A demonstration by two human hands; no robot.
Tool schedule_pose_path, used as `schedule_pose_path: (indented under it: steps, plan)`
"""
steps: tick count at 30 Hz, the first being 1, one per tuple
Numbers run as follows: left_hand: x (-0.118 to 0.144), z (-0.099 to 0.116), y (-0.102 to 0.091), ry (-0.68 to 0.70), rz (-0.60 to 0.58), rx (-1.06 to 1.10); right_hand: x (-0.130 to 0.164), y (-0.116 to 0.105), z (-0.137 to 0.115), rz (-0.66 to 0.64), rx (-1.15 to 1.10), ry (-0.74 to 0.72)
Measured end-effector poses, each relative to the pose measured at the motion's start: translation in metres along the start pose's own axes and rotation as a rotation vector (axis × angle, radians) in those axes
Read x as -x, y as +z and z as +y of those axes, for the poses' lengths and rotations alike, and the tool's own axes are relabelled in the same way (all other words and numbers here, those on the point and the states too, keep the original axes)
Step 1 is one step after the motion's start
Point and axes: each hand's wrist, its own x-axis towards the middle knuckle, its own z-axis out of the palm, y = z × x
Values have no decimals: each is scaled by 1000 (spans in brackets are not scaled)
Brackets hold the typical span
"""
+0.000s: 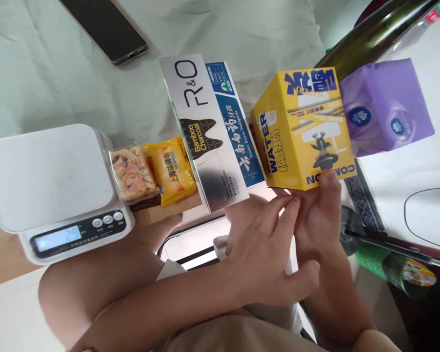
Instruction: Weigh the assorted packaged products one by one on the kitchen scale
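My right hand (317, 222), palm turned up, grips the lower edge of a yellow printed carton (304, 129) marked "WATER". Its thumb presses on the carton's face and its fingers go out of sight beneath. My left hand (267, 249) is back up, fingers stretched out and thumb apart, with fingertips by the right palm and just under the carton's edge. Left of the carton stand a blue toothpaste box (238, 132) and a silver "R&O" bamboo charcoal box (205, 137). Beyond these lie a yellow soap packet (171, 171) and a clear-wrapped snack (133, 173).
A white digital scale (51, 176) with a lit display sits at the left end of the row. A black phone (106, 29) lies on the pale cloth (242, 29). Right of the carton are a purple tissue pack (388, 107), a dark green bottle (370, 36) and a green-mesh container (392, 266).
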Motion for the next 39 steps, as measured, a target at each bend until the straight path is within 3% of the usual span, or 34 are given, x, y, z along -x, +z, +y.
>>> schedule_pose_path:
  steps: [10,15,23,34,37,39]
  plan:
    - [-11,-2,-5,-32,25,-27,-10,10,-10,-81,126,53]
    - [-12,-5,-10,-7,47,-26,-20,-7,-13,-41,195,106]
    - [-13,-9,-5,5,60,-31,-6,-38,-7,-39,261,29]
    - [-25,-4,-12,-35,88,34,-10,-37,2,-115,159,39]
    - [-27,7,-19,-58,25,-40,-7,-40,0,-66,164,50]
    - [-25,20,-29,-70,-113,-166,-3,-44,-4,2,178,43]
